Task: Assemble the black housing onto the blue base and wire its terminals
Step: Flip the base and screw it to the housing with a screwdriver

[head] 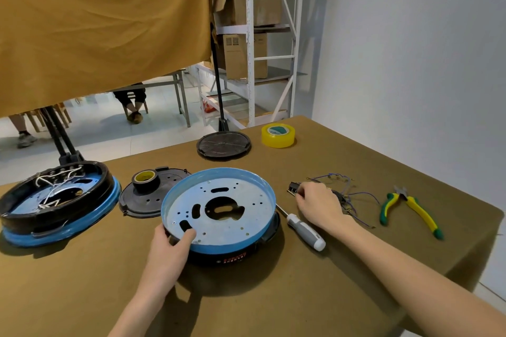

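The round blue base (243,180) with its perforated metal plate lies on the black housing (235,256) at the table's middle. My left hand (169,247) grips the base's near left rim, thumb inside on the plate. My right hand (317,204) rests on a bundle of thin blue wires (347,194) to the right and pinches a small black terminal block (293,188) at its fingertips.
A grey-handled screwdriver (304,228) lies between base and right hand. Green-yellow pliers (408,209) lie far right. A second wired blue-and-black unit (54,202) sits left, beside a black cover (142,200) carrying black tape (145,179). A black disc (223,145) and yellow tape (278,135) lie behind.
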`<state>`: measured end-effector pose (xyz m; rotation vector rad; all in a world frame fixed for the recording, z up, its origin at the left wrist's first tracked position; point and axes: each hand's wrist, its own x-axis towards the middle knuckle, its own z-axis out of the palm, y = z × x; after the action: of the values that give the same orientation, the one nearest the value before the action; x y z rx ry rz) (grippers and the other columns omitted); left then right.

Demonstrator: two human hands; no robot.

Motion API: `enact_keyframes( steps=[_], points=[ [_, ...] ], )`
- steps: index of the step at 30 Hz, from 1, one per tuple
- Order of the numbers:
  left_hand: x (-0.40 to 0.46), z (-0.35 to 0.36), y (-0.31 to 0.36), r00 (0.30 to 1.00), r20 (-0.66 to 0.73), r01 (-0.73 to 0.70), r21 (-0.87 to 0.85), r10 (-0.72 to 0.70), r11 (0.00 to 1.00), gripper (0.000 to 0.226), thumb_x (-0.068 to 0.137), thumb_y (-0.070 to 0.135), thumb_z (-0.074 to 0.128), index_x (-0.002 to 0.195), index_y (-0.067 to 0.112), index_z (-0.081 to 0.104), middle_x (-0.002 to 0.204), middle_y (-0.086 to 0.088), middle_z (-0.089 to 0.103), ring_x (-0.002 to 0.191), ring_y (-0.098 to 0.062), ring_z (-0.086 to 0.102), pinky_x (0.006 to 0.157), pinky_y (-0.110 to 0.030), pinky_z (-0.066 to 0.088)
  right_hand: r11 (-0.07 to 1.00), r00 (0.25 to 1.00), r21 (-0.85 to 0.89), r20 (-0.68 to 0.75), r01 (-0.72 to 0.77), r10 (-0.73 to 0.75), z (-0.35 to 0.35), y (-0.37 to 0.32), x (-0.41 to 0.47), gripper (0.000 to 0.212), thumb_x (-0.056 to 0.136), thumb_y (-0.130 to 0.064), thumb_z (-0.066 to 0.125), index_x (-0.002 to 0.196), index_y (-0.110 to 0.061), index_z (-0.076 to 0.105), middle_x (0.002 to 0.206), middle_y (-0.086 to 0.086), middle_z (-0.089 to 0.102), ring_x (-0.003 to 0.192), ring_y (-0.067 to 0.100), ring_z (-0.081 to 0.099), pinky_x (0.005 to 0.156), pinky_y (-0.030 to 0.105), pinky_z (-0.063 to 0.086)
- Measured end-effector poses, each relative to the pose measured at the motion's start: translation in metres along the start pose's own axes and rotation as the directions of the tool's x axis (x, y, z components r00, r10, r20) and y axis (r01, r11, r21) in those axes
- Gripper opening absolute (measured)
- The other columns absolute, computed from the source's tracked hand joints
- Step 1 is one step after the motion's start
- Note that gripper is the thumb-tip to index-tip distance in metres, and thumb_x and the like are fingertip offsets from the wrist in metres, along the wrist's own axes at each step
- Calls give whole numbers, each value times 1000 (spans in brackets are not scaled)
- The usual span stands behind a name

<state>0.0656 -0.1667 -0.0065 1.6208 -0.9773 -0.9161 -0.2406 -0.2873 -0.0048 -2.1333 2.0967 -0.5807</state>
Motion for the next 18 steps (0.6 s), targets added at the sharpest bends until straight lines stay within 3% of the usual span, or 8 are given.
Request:
enact_keyframes(
  steps=[4, 7, 11, 13, 15, 18],
  points=[
    [-4, -3, 1, 997, 49, -56, 10, 56, 998, 74, 95, 33, 71, 157, 19, 33, 156, -1, 46, 144, -22, 41, 116, -49, 37, 992, 1000, -126, 12, 2, 0, 13, -9, 15, 27, 102, -35, 60, 92, -10, 63, 90, 11, 68, 84, 34, 68, 67, 39, 56],
    [-9, -4, 3, 990, 95, -103, -17, 104, 995, 83, 86, 40, 76, 155, 22, 35, 147, 4, 52, 128, -12, 48, 113, -45, 41, 990, 1000, -139, -24, -21, 17, 19, -14, 18, 22, 102, -28, 60, 90, -9, 59, 90, 12, 67, 84, 36, 67, 61, 36, 46],
    [-10, -8, -1, 974, 174, -147, -2, 146, 989, 100, 65, 57, 77, 152, 27, 37, 121, 25, 55, 105, 5, 55, 95, -22, 48, 991, 1000, -136, -6, -16, 15, 15, -23, 12, 15, 102, -18, 54, 98, -8, 65, 96, 12, 66, 90, 36, 67, 65, 36, 45],
    [-9, -11, -3, 961, 227, -161, -9, 159, 987, 102, 62, 58, 82, 150, 33, 36, 120, 29, 56, 105, 9, 57, 87, -12, 50, 1000, 1000, -7, -19, -11, 11, 9, -28, 6, 17, 105, -20, 53, 101, -8, 64, 101, 8, 62, 92, 32, 64, 70, 37, 47],
    [-7, -12, -7, 939, 281, -204, -5, 198, 979, 108, 61, 61, 89, 149, 39, 31, 130, 29, 54, 117, 11, 55, 103, -22, 49, 961, 999, 275, -41, -13, 25, 0, -34, -2, 14, 105, -19, 56, 103, -8, 65, 96, 4, 67, 84, 24, 66, 72, 40, 55],
    [-7, -8, -16, 933, 233, -292, 41, 275, 955, 129, 54, 63, 92, 155, 44, 14, 153, 25, 35, 139, 10, 33, 123, -35, 29, 781, 996, 624, -33, -41, 79, -13, -44, -15, 8, 104, -10, 57, 102, -7, 64, 77, 4, 71, 59, 10, 66, 60, 27, 58]
  ],
)
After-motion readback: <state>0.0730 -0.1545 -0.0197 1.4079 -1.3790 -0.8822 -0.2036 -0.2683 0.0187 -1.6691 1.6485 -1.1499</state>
